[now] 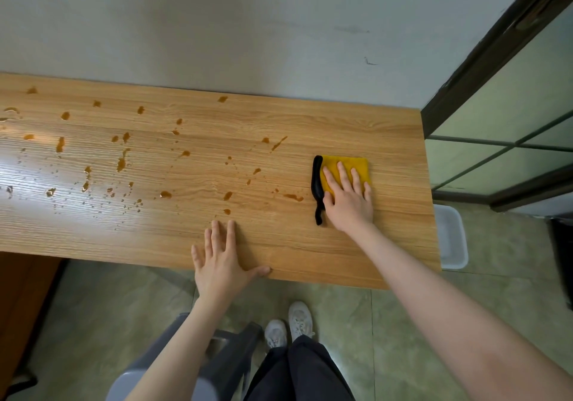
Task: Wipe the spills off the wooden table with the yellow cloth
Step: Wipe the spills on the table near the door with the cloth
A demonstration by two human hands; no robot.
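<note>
Pressing down with my right hand, I have the yellow cloth flat beneath my palm, fingers straight and spread across it rather than curled round it. The cloth lies near the right end of the wooden table, and its black edge strip runs along the left side, sticking out just beside my thumb. My left hand rests flat on the near edge of the table, fingers spread and relaxed, thumb lying along the edge, holding nothing.

The amber spills lie scattered over the tabletop to the left of the cloth, thickest toward the far left, with fine droplets among the bigger blots. One small streak sits just beside the cloth's black strip.

Below the table I see my pale sneakers on the tiled floor, a grey stool in front of my legs, and a white plastic bin past the table's right end.
</note>
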